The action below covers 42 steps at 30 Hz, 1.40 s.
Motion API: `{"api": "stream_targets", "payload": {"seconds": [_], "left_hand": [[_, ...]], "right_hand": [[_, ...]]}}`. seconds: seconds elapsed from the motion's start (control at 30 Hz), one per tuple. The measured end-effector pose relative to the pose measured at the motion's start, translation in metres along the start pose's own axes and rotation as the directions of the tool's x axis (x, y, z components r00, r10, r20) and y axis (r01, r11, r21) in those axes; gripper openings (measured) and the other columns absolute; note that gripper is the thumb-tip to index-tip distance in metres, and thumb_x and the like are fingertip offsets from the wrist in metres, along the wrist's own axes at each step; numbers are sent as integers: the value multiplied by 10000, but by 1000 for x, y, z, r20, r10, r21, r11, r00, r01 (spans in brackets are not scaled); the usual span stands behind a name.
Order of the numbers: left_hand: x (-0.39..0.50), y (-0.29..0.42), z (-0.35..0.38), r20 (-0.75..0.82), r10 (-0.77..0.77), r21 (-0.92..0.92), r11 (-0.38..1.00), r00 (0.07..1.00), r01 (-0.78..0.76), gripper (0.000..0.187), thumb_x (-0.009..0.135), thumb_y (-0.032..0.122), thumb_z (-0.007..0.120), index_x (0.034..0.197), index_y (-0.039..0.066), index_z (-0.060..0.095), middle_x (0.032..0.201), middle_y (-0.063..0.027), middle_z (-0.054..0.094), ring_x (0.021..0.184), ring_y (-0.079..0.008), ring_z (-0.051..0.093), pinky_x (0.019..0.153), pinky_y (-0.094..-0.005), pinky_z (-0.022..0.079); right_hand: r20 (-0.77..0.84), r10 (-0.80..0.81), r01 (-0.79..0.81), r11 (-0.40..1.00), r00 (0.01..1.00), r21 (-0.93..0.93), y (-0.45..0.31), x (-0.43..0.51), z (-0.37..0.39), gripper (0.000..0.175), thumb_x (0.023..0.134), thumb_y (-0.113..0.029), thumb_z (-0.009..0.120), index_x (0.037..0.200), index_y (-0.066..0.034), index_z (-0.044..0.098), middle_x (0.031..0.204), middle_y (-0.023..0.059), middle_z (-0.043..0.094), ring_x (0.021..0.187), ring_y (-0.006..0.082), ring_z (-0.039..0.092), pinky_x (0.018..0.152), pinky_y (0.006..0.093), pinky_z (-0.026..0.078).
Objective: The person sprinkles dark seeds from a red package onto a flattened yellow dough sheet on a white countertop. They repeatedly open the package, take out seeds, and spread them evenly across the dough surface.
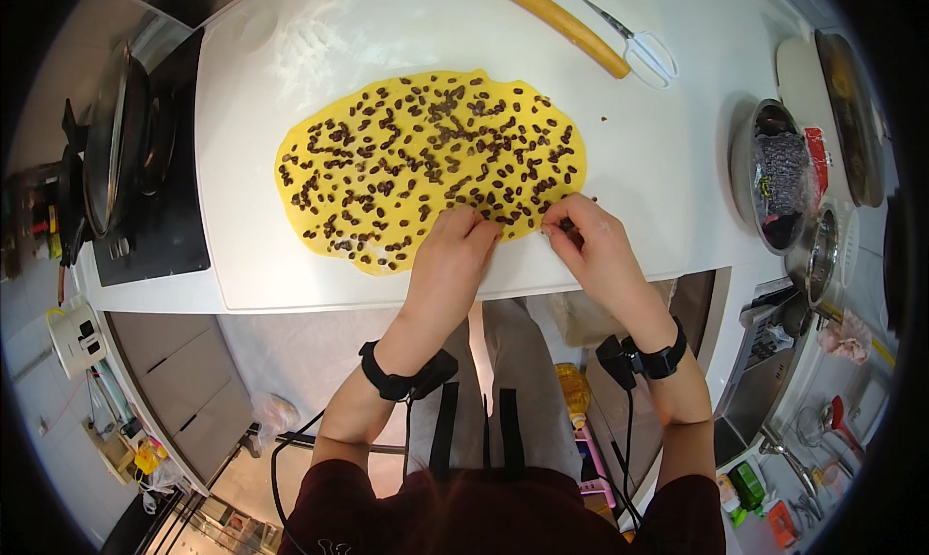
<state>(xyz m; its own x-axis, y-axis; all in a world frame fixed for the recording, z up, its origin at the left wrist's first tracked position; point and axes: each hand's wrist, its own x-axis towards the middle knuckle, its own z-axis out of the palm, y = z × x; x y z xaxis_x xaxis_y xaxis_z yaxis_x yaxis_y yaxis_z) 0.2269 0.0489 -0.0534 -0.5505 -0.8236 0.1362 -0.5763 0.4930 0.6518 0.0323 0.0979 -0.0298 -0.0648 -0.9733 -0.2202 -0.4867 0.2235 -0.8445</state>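
Note:
A yellow rolled-out dough sheet [334, 148] lies on the white work mat, strewn with dark cooked beans [453, 130] that look like red beans. My left hand [457, 246] bends over the sheet's near edge, fingers curled and fingertips down at the dough; whether they pinch anything is hidden. At the lower right rim of the sheet is my right hand [599, 246], thumb and forefinger brought together. Dark beans show within its curled fingers. A few stray beans lie on the mat just beyond the sheet's right edge. Both wrists wear black straps with cables.
Flour [312, 47] dusts the white mat [247, 250] at the back left. Farther back lie a wooden rolling pin [566, 26] and white-handled scissors [649, 58]. A black cooktop [152, 243] with a lidded pan borders the left; a steel bowl [747, 185] stands right, above the sink [751, 381].

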Motion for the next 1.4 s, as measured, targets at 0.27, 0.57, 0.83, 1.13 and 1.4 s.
{"api": "stream_targets", "payload": {"seconds": [0.27, 0.57, 0.83, 1.13, 1.4], "left_hand": [[4, -3, -23, 13, -225, -299, 929, 974, 218, 184, 831, -17, 658, 1007, 38, 665, 929, -92, 631, 819, -201, 634, 709, -285, 513], [-7, -42, -61, 55, -526, -639, 635, 848, 435, 192, 917, -43, 559, 1102, -40, 609, 1048, -92, 676, 966, -149, 662, 834, -253, 523], [-26, -50, -79, -16, -579, -415, 746, 815, 521, 122, 879, -17, 624, 996, -9, 658, 921, -73, 701, 845, -127, 674, 762, -250, 525], [-17, -53, -59, -100, -263, -189, 952, 960, 241, 238, 783, -43, 660, 1007, 38, 661, 920, -118, 661, 841, -288, 646, 736, -339, 527], [-17, -60, -60, -102, -222, -51, 975, 970, 218, 178, 756, -43, 662, 908, 49, 669, 838, -94, 628, 810, -299, 593, 719, -372, 495]], "right_hand": [[2, 218, -193, 861, 976, 471, 25, -1, -25, 227, 940, 16, 440, 1155, -6, 509, 977, 68, 615, 814, 113, 578, 684, 235, 498], [98, 202, -223, 827, 974, 517, 8, 18, -36, 160, 944, 8, 497, 1089, 0, 564, 987, 77, 641, 870, 135, 622, 785, 284, 542], [195, -190, 200, 979, 962, -33, -39, 53, 28, 77, 885, -47, 628, 947, -22, 590, 851, 67, 611, 684, 179, 596, 607, 281, 469], [119, -349, 367, 910, 929, -195, -48, 74, 74, 112, 847, -23, 634, 942, -26, 574, 834, 111, 576, 730, 300, 598, 634, 369, 485], [219, -331, 395, 807, 918, -439, -49, 80, 77, 115, 800, 5, 658, 887, -24, 588, 872, 101, 591, 790, 296, 613, 692, 352, 507]]}}
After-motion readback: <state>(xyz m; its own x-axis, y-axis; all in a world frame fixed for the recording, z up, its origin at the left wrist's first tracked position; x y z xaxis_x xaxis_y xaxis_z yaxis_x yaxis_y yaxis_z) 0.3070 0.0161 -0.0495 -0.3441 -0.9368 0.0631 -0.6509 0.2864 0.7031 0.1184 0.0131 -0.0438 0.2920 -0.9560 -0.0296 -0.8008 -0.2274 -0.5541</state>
